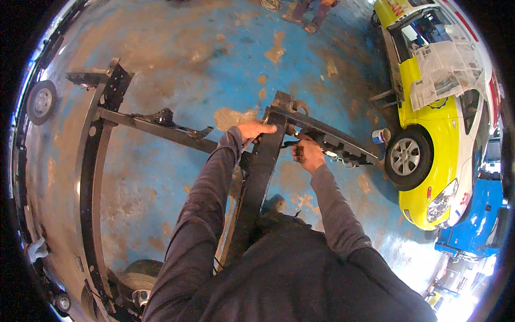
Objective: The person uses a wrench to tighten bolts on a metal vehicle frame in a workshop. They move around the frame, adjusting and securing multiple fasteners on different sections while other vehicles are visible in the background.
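Observation:
A black steel vehicle chassis frame [257, 185] stretches in front of me, with a cross beam [332, 137] at its far right end. My left hand [253, 130] grips the near rail close to that end, thumb laid over the top and fingers hidden down its left side. Just right of the rail, below the cross beam, my right hand [309, 154] is closed with its fingers curled. A small dark piece [289, 144] shows at its fingertips, between hand and rail; its kind is unclear. Brownish metal parts sit under the beam beside this hand.
A middle crossmember [166, 130] joins the left rail [88, 177]. At right stands a yellow and white car [418, 198] with newspaper [448, 70] over its glass. A paint can [381, 136] is near its wheel. Another person's legs [316, 16] show at the far edge.

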{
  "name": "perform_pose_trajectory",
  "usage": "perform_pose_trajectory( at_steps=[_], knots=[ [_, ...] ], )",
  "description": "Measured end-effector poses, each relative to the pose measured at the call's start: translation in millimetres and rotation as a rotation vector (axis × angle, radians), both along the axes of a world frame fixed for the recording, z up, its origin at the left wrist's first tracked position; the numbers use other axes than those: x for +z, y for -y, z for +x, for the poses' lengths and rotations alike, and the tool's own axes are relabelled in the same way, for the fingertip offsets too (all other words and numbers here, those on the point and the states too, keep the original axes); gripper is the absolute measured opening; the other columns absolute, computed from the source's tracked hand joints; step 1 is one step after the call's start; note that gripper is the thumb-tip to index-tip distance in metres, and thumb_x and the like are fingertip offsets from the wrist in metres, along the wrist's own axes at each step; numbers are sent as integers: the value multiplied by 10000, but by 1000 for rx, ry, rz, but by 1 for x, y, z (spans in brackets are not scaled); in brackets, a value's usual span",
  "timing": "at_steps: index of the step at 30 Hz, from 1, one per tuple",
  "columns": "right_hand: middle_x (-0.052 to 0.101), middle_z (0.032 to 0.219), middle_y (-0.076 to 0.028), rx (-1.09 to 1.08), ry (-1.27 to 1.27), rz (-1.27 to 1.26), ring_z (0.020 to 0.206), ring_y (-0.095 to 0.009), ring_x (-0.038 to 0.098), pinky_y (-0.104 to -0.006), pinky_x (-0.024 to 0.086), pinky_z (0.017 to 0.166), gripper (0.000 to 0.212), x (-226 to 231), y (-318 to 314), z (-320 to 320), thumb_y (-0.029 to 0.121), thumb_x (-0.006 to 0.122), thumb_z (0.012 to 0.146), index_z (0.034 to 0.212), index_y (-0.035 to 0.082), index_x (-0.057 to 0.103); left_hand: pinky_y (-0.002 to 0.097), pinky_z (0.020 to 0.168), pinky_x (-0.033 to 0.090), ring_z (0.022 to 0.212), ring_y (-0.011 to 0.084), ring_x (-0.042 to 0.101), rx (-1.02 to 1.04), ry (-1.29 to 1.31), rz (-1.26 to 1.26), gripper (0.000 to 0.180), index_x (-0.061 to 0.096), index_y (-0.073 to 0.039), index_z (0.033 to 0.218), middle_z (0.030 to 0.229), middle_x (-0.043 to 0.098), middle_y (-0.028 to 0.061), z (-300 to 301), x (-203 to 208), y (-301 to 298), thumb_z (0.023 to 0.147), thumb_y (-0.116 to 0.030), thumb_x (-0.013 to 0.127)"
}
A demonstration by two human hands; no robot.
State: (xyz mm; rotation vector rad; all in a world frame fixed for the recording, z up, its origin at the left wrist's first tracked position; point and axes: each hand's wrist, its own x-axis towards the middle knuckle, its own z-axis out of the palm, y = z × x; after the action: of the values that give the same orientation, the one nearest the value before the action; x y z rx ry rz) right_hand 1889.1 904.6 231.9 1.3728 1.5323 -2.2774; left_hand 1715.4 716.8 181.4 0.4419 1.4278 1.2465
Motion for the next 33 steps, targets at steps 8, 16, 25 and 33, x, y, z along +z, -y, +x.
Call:
perform_pose_trajectory(
  at_steps=[8,16,25,33],
  knots=[
    [556,664,-79,36,-102,203,510,-178,528,-313,385,418,144,-8,4,-14,175,548,924,1000,53,552,317,912,459,1031,156,594,-56,42,82,478,648,-11,1167,1131,663,32,0,-6,0,925,-420,604],
    [532,573,-84,5,-32,259,411,-175,486,-321,338,362,307,2,18,-15,329,514,956,1029,33,551,325,533,393,655,145,502,-3,-54,45,571,669,-66,861,721,545,17,10,33,5,790,-632,659],
    [545,579,-96,14,-94,195,439,-199,514,-345,388,372,299,-8,11,-18,328,521,947,1054,49,530,311,522,399,630,136,511,-29,-69,-30,591,667,-59,891,762,579,15,2,15,3,809,-644,628],
    [585,657,-113,82,-171,175,514,-195,558,-333,434,409,324,-12,12,-12,332,509,955,1077,32,519,289,608,438,706,119,549,0,-73,-5,564,673,-45,1031,869,644,2,-2,-12,0,855,-578,622]
  ],
)
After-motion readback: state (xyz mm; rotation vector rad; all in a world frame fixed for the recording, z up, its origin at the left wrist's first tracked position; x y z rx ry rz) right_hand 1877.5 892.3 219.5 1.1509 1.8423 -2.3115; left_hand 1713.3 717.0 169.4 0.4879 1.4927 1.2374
